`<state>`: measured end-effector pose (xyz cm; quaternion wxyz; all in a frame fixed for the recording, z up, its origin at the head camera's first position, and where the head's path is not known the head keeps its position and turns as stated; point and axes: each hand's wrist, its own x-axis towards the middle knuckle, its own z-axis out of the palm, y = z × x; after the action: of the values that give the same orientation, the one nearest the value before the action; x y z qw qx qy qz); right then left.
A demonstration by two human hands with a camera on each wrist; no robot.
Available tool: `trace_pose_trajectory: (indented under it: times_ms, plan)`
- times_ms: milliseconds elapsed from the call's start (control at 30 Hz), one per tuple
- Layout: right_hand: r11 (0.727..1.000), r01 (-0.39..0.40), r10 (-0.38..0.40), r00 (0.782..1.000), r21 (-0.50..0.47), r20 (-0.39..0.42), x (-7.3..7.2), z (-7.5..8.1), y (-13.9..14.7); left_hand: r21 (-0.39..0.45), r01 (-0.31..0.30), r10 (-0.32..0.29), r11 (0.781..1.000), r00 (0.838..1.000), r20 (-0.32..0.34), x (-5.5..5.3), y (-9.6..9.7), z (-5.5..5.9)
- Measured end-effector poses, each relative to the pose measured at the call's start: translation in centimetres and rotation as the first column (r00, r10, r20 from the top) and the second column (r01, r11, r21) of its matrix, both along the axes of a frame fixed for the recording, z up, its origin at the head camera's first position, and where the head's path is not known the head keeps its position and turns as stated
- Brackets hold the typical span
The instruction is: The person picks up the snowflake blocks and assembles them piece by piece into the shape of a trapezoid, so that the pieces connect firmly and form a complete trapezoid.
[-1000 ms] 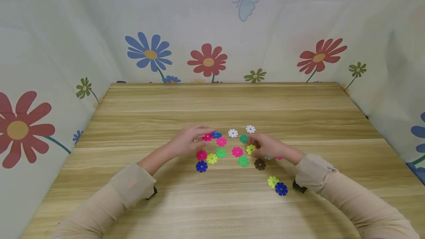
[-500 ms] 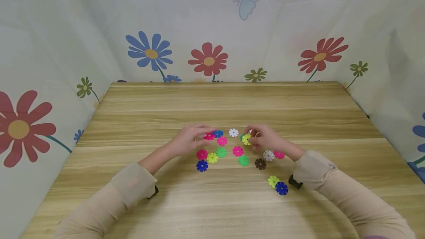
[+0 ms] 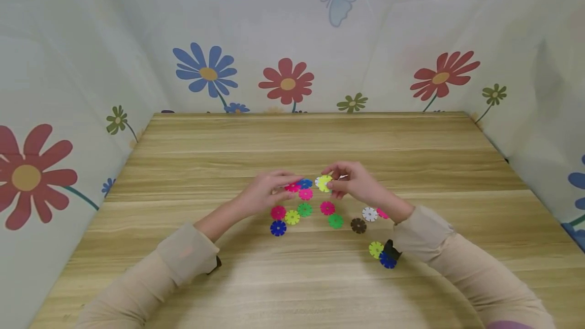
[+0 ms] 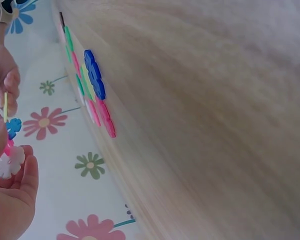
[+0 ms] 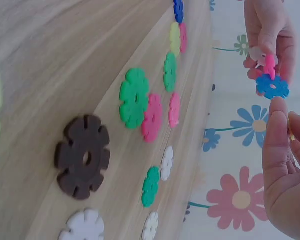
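Note:
My left hand (image 3: 267,192) pinches a small joined chain of notched flower-shaped discs: a white disc (image 4: 11,162), a pink disc (image 3: 293,187) and a blue disc (image 3: 304,184) at the free end. The chain is held above the table. Between thumb and fingers of my right hand (image 3: 358,184) is a yellow disc (image 3: 324,183), seen edge-on as a thin strip in the left wrist view. The yellow disc faces the blue one with a small gap between them in the head view.
Loose discs lie flat on the wooden table (image 3: 228,278): a brown disc (image 5: 83,157), a green disc (image 5: 134,98), a dark blue disc (image 3: 278,228) and several others. A yellow and a blue disc overlap near my right sleeve. A flowered curtain (image 3: 388,29) stands behind.
My right hand has brought the yellow disc leftward and away from me, close to the chain. My left hand has shifted slightly right, still holding the chain.

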<state>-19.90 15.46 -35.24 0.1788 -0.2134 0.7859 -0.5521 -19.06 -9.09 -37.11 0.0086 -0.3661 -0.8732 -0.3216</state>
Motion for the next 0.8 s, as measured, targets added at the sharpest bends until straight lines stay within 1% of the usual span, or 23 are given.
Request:
trace_pose_trajectory:
  times_ms: [167,233,367,533,667,800]
  plan:
    - [1.0,0.018,-0.017,0.999,-0.016,0.028,0.0,-0.1,-0.5,0.025,-0.001,0.001,1.0,1.0,0.007,0.2,0.2,0.1]
    - [0.999,0.024,-0.023,0.999,-0.023,0.039,0.0,-0.2,-0.6,0.032,0.0,0.0,0.999,1.0,-0.002,0.2,0.2,0.0]
    - [0.998,0.046,-0.044,0.997,-0.039,0.057,0.1,-0.3,-0.8,0.036,0.013,-0.011,0.999,0.999,-0.052,0.3,0.3,-0.1]
    - [0.993,0.086,-0.079,0.992,-0.078,0.095,0.3,-0.2,-1.2,0.052,0.029,-0.022,0.998,0.991,-0.131,0.5,0.5,-0.3]
    - [0.989,0.103,-0.09,0.989,-0.11,0.12,0.4,-0.2,-1.4,0.063,0.029,-0.018,0.998,0.987,-0.158,0.6,0.6,-0.2]
    - [0.982,0.124,-0.102,0.983,-0.141,0.15,0.6,-0.1,-1.6,0.068,0.03,-0.018,0.997,0.987,-0.162,0.7,0.6,0.0]
